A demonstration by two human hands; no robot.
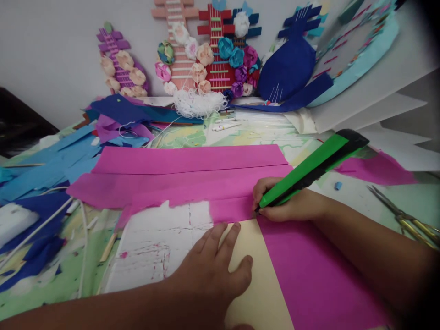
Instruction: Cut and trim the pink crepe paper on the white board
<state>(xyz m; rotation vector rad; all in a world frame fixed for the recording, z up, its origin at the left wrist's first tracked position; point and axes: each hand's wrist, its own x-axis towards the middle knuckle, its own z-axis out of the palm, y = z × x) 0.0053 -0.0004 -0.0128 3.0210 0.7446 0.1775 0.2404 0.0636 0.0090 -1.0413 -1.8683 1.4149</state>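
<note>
At the right of the near middle of the surface (pixel 20 305), the right hand (pixel 285 205) has its fingers closed around a green-and-black cutter (pixel 309 167), its tip down at the far corner of a cream card (pixel 263 279). The tip meets the magenta sheet (pixel 319 275), which shows along the card's right side and beyond its far edge.

To the left, the left hand (pixel 213 272) lies palm down with its fingers spread, gripping nothing. It rests over the card and the neighbouring white board (pixel 151 247), two fingertips near the card's far edge and the thumb pointing right across the card. Cut lines and magenta specks mark the white board.

Beyond both hands, magenta strips (pixel 189 160) lie side by side. Off to the right are an open pair of scissors (pixel 398 213) and a small blue bit (pixel 338 186). On the far left, light-blue scraps (pixel 75 151) and a white cord (pixel 83 250) are spread about. Along the far wall, purple (pixel 125 75), peach (pixel 180 73) and red (pixel 222 80) guitar-shaped pieces stand among paper flowers, with a tangle of white thread (pixel 199 103) before them and a dark-blue lute shape (pixel 288 73) to their right.
</note>
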